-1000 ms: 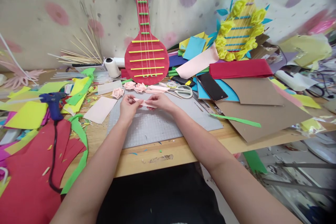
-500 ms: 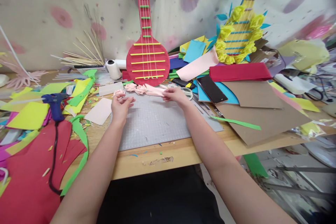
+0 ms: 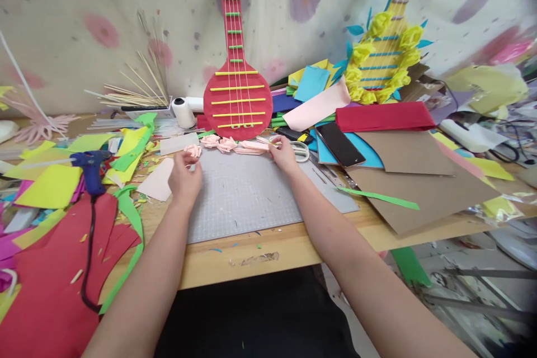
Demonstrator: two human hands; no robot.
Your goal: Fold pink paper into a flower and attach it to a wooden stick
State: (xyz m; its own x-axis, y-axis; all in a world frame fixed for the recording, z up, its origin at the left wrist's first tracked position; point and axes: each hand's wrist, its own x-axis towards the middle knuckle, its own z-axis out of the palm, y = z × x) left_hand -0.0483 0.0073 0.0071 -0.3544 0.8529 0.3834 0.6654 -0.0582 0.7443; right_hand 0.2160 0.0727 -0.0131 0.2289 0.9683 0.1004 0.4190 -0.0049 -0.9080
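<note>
Pink roses (image 3: 226, 145) number three; left grip (image 3: 185, 178), right grip (image 3: 283, 154) half curled, contents unclear.

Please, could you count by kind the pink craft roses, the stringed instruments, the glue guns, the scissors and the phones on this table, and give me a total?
Pink craft roses: 3
Stringed instruments: 2
Glue gun: 1
Scissors: 1
Phone: 1
Total: 8

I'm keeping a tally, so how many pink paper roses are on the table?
3: one rose by the left hand, a second rose and a third rose side by side in front of the red guitar. More may be hidden.
</note>
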